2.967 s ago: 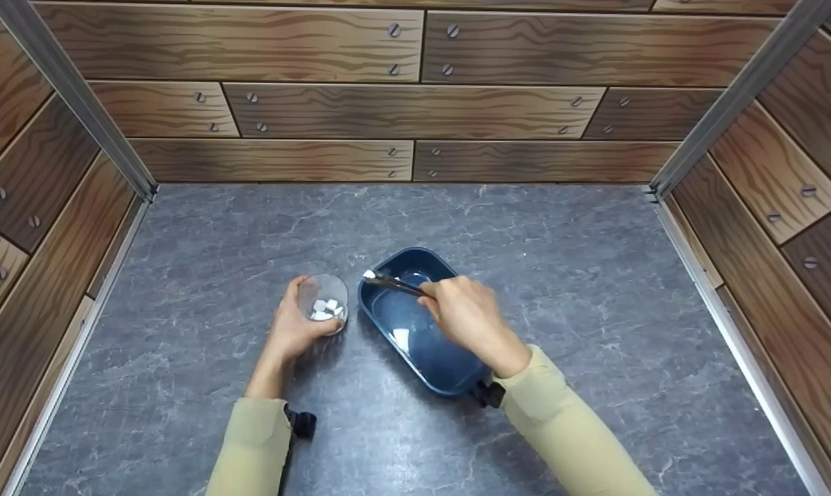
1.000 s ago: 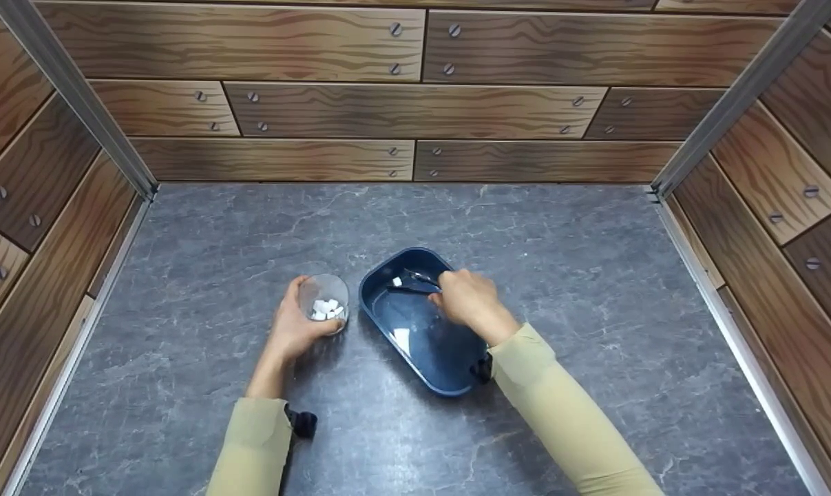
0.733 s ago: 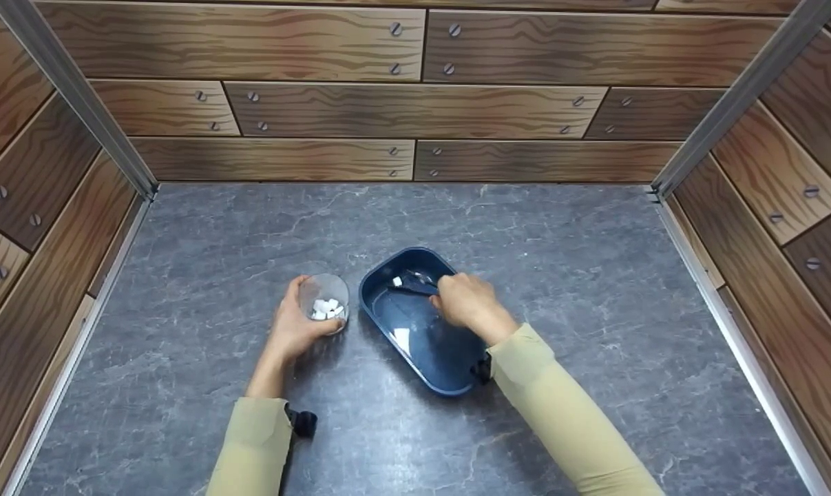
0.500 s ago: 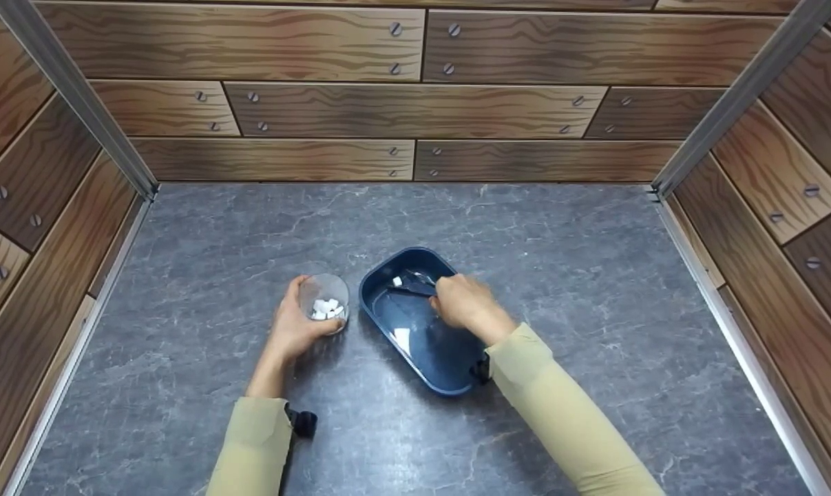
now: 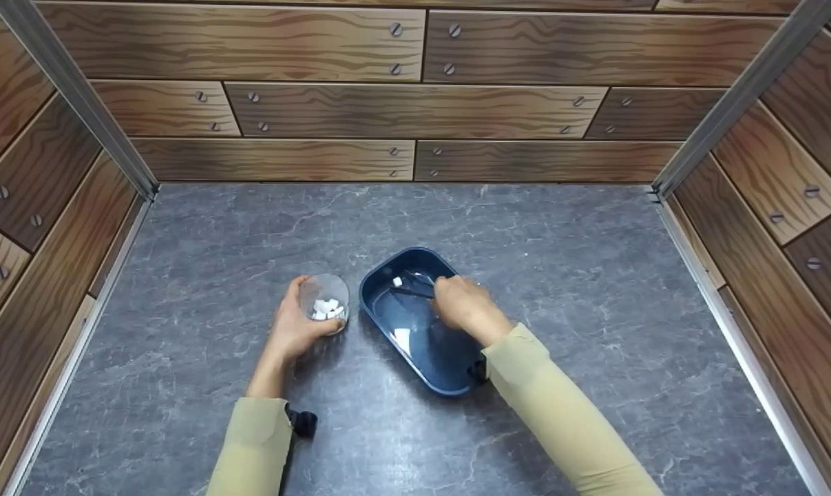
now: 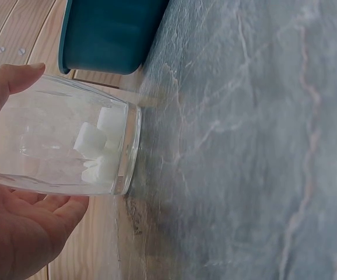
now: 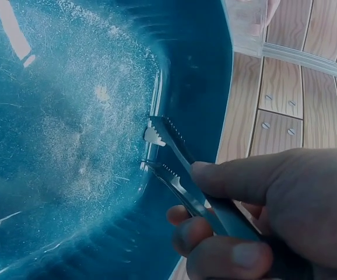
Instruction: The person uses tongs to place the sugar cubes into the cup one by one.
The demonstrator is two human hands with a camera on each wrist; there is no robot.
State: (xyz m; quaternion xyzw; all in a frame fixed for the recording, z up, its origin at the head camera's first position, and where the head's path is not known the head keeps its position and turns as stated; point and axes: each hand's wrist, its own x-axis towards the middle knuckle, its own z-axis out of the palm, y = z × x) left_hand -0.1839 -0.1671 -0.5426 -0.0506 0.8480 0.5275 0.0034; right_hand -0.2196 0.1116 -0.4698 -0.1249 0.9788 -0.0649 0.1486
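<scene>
The left hand point(image 5: 295, 331) grips a clear drinking glass point(image 6: 58, 140), thumb on one side and fingers on the other. Several white cubes point(image 6: 91, 140) lie at the bottom of that glass, whose base appears to be on the table. Over a deep blue tray point(image 5: 396, 344), the right hand point(image 5: 467, 306) holds a pair of dark tongs point(image 7: 183, 151). Their serrated tips are spread apart near the tray's far end. One small white cube point(image 5: 397, 282) shows beside the tips in the head view; I cannot make it out surely in the right wrist view.
The grey marbled tabletop point(image 5: 580, 248) surrounds the tray. Wood-patterned panels point(image 5: 415, 110) wall in the back and both sides, with metal posts point(image 5: 745, 89) at the corners. The tray stands just right of the glass.
Three seconds ago the tongs held a white cube above the tray's left rim. Now they are spread inside the tray, the cube beside them. The right hand has drifted slightly nearer; the left stays still.
</scene>
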